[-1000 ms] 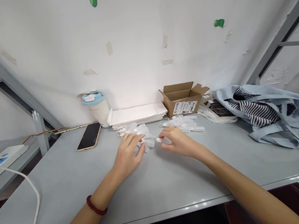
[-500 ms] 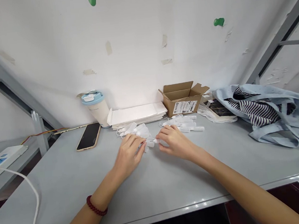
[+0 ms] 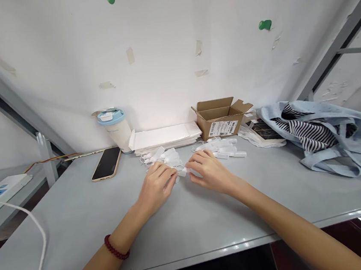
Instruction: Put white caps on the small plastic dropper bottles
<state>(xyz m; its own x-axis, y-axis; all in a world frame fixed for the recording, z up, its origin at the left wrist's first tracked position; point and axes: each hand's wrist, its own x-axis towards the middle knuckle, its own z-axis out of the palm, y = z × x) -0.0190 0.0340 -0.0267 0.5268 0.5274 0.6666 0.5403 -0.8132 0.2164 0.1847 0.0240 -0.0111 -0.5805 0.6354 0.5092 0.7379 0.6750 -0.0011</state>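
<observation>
My left hand [image 3: 157, 182] is closed, thumb and forefinger pinched on the end of a thin pale strand that is too small to make out fully. My right hand [image 3: 210, 170] has its fingertips closed on a small translucent plastic bottle [image 3: 186, 169], its pale tip pointing left; the fingers hide most of its body. A narrow gap separates the two hands, just above the table. Behind my left hand lies a pile of similar bottles [image 3: 170, 156], some with thin loops. Beyond my right hand is another group of bottles [image 3: 229, 150].
A stack of white envelopes [image 3: 167, 134] and an open cardboard box [image 3: 223, 126] stand against the wall. To the left are a lidded cup [image 3: 119, 133], a phone [image 3: 106, 164] and a white cable [image 3: 43, 248]. A light-blue cloth bag [image 3: 327, 124] lies at right on the grey table [image 3: 191, 237].
The bottle tip and the strand have come slightly closer together between my fingers. My right hand has shifted a little to the left; both hands keep their pinch.
</observation>
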